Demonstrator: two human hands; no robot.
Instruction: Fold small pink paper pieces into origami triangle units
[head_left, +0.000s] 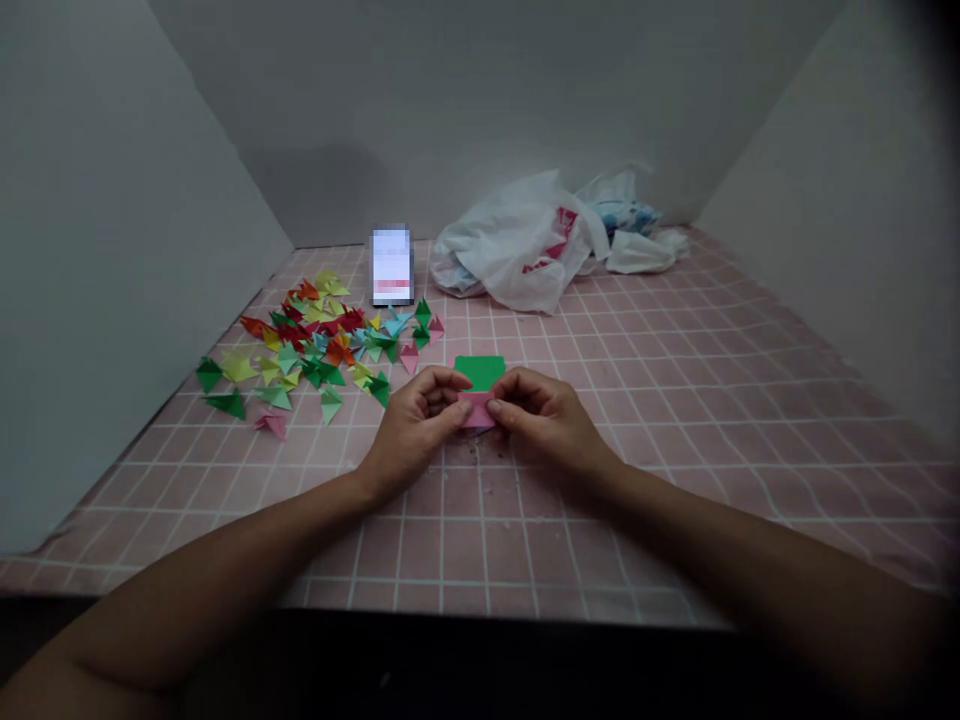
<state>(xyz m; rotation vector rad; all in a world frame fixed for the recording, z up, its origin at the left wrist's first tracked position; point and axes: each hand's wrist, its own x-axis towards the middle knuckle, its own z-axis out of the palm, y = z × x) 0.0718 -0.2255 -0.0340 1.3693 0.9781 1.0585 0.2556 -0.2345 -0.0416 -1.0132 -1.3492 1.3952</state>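
Both of my hands meet at the middle of the pink checked table (675,400). My left hand (416,420) and my right hand (544,415) each pinch a small piece of pink paper (474,410) between thumb and fingers, low over the tabletop. Just behind the pink paper lies a small stack of green paper (480,370), flat on the table and partly hidden by my fingers.
A scatter of several folded paper triangles (315,345) in green, yellow, red, blue and pink covers the left of the table. A phone (391,266) stands behind them. White plastic bags (540,240) lie at the back. Grey walls enclose the table on three sides.
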